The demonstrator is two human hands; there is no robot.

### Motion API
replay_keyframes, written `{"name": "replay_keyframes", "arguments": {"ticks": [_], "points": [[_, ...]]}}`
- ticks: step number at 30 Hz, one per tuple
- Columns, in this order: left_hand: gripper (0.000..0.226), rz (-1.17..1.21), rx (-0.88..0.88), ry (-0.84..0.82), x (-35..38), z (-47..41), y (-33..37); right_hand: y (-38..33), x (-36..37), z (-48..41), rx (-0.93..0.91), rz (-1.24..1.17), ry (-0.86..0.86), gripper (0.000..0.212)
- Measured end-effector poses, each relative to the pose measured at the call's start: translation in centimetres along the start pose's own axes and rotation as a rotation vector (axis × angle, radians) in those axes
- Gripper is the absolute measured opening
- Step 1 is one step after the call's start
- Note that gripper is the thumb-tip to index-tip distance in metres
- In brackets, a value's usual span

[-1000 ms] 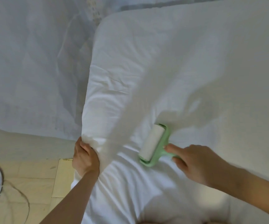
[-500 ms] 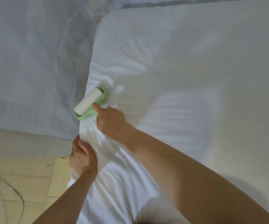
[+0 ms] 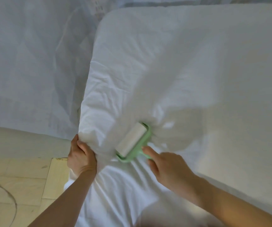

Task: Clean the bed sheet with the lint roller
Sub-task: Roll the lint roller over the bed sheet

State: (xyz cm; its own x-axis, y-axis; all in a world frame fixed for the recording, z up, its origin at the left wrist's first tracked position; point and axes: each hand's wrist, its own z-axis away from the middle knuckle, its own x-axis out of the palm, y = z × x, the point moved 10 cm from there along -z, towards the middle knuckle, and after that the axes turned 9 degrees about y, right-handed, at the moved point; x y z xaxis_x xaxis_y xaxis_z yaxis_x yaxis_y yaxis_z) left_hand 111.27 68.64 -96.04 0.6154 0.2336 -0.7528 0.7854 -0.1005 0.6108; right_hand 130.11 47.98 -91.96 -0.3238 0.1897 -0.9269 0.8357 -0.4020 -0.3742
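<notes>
A white bed sheet covers the bed and fills most of the head view, smooth toward the far right and wrinkled along the near left edge. The lint roller lies on the sheet near that left edge, in the lower middle of the view. Its white sticky drum presses against the fabric and its pale green frame sits on the side toward the person. The drum is angled, with its far end pointing up and to the right. The right hand reaches in from the lower right, its grip clamped on the green handle and its forefinger stretched along the handle toward the frame. Creases in the sheet fan out around the roller, which is slightly blurred. Just to the left of the roller, the left hand is at the edge of the bed. Its grip is clamped on a bunched fold of the sheet, with the thumb on top and the fingers curled underneath. Beyond the bed's left edge hangs a pale, translucent white fabric. Below it is a tiled floor, with a thin dark cable curving across it in the lower left corner.
</notes>
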Motion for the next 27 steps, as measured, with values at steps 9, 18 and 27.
{"name": "replay_keyframes", "arguments": {"ticks": [9, 18, 27], "points": [[0.064, 0.058, 0.007, 0.026, 0.0, 0.1, 0.9, -8.8, 1.9, -15.4, 0.039, -0.196, 0.060, 0.047], [0.064, 0.003, 0.043, -0.073, 1.0, -0.2, 0.7, 0.6, 0.5, 1.0, -0.029, -0.067, 0.017, 0.038], [0.064, 0.125, -0.136, -0.273, 1.2, 0.1, -0.9, -3.6, 1.4, -6.4, 0.025, -0.091, -0.059, 0.042]]}}
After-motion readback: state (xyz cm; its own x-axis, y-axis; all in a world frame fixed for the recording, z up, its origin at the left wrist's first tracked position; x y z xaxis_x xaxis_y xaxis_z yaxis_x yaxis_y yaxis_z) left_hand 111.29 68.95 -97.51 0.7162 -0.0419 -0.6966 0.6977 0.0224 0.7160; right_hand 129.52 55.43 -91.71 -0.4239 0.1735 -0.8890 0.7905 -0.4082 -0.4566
